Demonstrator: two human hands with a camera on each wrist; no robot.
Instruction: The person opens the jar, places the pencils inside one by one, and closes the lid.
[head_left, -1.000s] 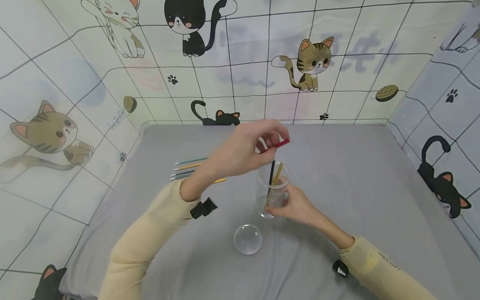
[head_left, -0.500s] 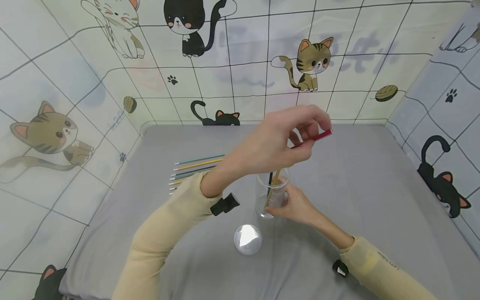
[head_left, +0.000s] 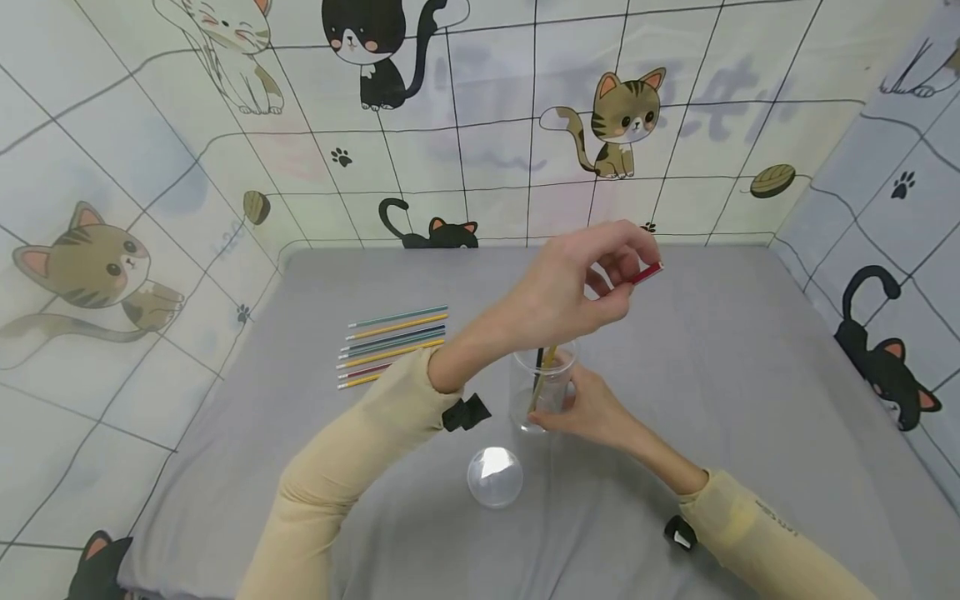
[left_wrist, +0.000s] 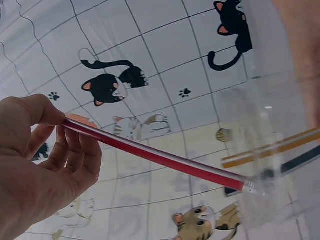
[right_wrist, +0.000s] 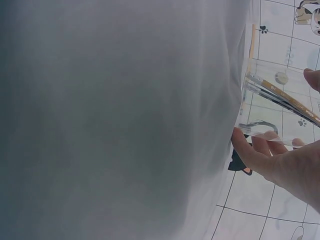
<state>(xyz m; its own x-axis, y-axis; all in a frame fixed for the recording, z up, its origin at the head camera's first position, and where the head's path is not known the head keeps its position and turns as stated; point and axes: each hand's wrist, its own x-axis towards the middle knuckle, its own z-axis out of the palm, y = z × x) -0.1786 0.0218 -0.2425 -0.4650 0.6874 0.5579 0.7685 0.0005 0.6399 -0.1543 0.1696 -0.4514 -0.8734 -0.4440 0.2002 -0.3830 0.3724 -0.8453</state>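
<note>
My left hand (head_left: pixel 573 287) is raised over a clear plastic cup (head_left: pixel 521 392) and pinches a red pencil (left_wrist: pixel 155 156) near one end between thumb and fingers. The pencil's silver-banded end slants down and overlaps the cup's rim in the left wrist view. Low around the cup, my right hand (head_left: pixel 592 408) grips its side and keeps it upright on the cloth. A gold pencil (right_wrist: pixel 287 95) and a black pencil (right_wrist: pixel 272 97) lean together inside the cup. Part of the cup's mouth is hidden behind my left hand in the head view.
Several pencils (head_left: pixel 393 337), teal, yellow, dark and red, lie in a row to the left on the grey cloth (head_left: pixel 712 333). A round clear lid (head_left: pixel 495 477) lies in front of the cup. Cat-printed curtains (head_left: pixel 495 150) stand behind and at both sides.
My left hand has moved right with the red pencil, uncovering more of the pencil row. My right hand and the cup have stayed in place.
</note>
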